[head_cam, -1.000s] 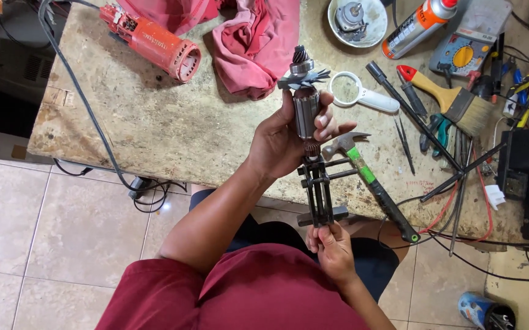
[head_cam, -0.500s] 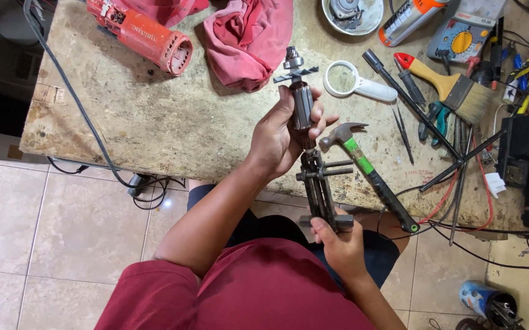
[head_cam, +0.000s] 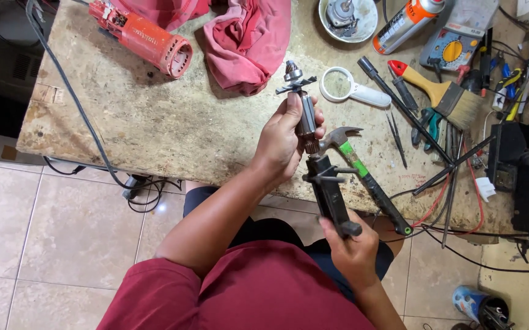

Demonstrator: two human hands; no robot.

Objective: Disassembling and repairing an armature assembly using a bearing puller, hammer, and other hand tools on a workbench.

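Clenched around the grey cylindrical motor armature [head_cam: 305,113], left hand [head_cam: 281,143] keeps it upright above the worn bench edge [head_cam: 154,137], geared tip up, while right hand [head_cam: 353,250] grips the black metal puller [head_cam: 328,192] hooked under its lower end, steadying both in line.
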